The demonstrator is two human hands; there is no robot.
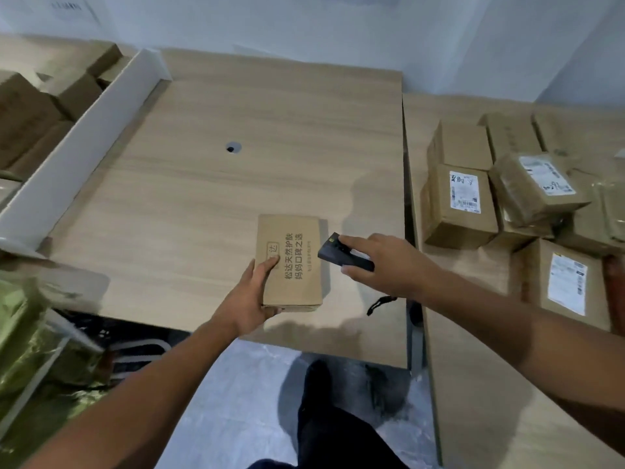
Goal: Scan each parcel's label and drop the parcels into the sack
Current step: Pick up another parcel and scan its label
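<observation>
Standing at pale wooden table [203, 198], gripping brown parcel [294, 252] by near corner in left hand [250, 299], close to front edge; clutching dark scanner [333, 250] in right hand [389, 265], just beside parcel's right side. Seeing labelled boxes [463, 204] stacked further right, green sack [30, 350] at left.

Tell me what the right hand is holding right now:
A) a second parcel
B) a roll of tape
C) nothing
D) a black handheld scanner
D: the right hand grips a black scanner, its front end pointed toward the parcel that the left hand holds.
</observation>
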